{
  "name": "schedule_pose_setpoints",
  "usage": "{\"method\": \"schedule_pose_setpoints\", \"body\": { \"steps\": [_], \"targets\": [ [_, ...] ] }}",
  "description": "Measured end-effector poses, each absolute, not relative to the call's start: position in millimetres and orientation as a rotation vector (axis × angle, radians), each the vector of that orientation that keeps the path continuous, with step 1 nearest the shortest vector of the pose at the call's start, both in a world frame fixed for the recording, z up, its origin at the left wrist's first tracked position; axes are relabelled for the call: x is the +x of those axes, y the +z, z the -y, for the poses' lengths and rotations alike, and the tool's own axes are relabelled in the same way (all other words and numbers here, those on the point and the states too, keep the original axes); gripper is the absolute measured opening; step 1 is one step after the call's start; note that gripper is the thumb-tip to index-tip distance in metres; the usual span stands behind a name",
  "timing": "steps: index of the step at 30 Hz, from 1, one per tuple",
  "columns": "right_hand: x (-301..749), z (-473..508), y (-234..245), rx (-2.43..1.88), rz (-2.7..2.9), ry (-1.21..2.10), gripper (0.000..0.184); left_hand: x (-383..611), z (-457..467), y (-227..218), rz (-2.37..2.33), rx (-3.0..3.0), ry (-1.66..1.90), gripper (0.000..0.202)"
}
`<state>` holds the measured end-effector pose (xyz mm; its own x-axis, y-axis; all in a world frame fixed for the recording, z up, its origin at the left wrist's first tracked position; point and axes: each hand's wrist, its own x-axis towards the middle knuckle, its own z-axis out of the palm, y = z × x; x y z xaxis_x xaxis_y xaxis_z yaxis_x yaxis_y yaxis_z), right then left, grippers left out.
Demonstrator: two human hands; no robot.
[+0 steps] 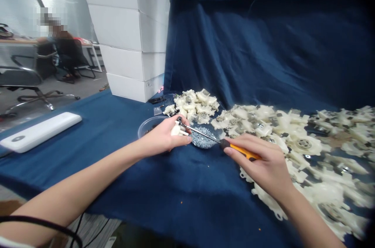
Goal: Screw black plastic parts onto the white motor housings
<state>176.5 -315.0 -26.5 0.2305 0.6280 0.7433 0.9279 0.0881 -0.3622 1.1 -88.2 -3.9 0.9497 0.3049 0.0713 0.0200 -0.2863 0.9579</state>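
Observation:
My left hand (164,135) grips a small white plastic part (176,128) against the rim of a clear plastic bowl (148,127) holding dark small pieces. My right hand (260,163) holds an orange-and-black screwdriver (241,150), and its steel shaft (202,133) reaches across to that part, with the tip at the part's top. Under the shaft lies a dish of small silver screws (202,139). Behind my hands sits a heap of cream plastic parts (195,106). A much larger spread of similar parts (304,150) lies under and beyond my right hand.
Dark blue cloth (88,170) covers the table and hangs as a backdrop (258,45). A long white device (39,131) lies at the left. Stacked white cartons (125,33) stand behind. Farther left, a person (66,50) sits at a desk beside an office chair (29,78).

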Motion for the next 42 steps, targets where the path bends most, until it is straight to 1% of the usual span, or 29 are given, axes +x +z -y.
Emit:
{"method": "schedule_pose_setpoints", "body": {
  "steps": [2,6,9,11,13,15,17,18,21,22,24,27,28,30,31,33,42],
  "targets": [
    [173,314,-22,-1.689,1.363,-0.216,0.013,1,89,-3,-0.242,1.850,0.288,0.037],
    [168,315,-10,-1.779,0.988,0.389,0.032,-1,93,4,-0.238,1.887,0.265,0.033],
    [171,317,-7,-1.752,0.850,0.745,0.039,-1,95,6,-0.227,1.949,0.261,0.030],
    [176,317,-10,-1.671,0.810,0.984,0.041,-1,94,4,-0.190,2.032,0.325,0.028],
    [181,318,-15,-1.580,0.763,1.178,0.042,-1,92,1,-0.129,2.112,0.419,0.026],
    [183,318,-19,-1.515,0.752,1.241,0.039,-1,90,0,-0.077,2.116,0.449,0.026],
    [182,318,-19,-1.474,0.785,1.195,0.034,-2,89,1,-0.066,2.054,0.418,0.029],
    [181,318,-17,-1.468,0.797,1.147,0.034,-3,90,2,-0.069,2.022,0.405,0.031],
    [176,316,-13,-1.570,0.821,0.931,0.045,-4,92,5,-0.098,1.950,0.373,0.031],
    [174,315,-12,-1.629,0.848,0.816,0.044,-5,93,6,-0.118,1.932,0.356,0.030],
    [173,313,-14,-1.711,0.981,0.501,0.035,-5,95,9,-0.178,1.899,0.335,0.030],
    [174,311,-24,-1.670,1.296,-0.138,0.017,-4,95,10,-0.257,1.870,0.334,0.032],
    [176,312,-27,-1.636,1.393,-0.332,0.017,-4,94,9,-0.271,1.860,0.330,0.033],
    [180,313,-32,-1.586,1.538,-0.599,0.025,-3,92,7,-0.289,1.846,0.293,0.035],
    [182,314,-34,-1.580,1.586,-0.662,0.029,-2,91,5,-0.296,1.843,0.270,0.037],
    [184,315,-34,-1.587,1.633,-0.688,0.033,-1,89,1,-0.306,1.839,0.238,0.039],
    [177,315,-28,-1.592,1.496,-0.503,0.021,-3,90,3,-0.258,1.883,0.317,0.034]
  ]
}}
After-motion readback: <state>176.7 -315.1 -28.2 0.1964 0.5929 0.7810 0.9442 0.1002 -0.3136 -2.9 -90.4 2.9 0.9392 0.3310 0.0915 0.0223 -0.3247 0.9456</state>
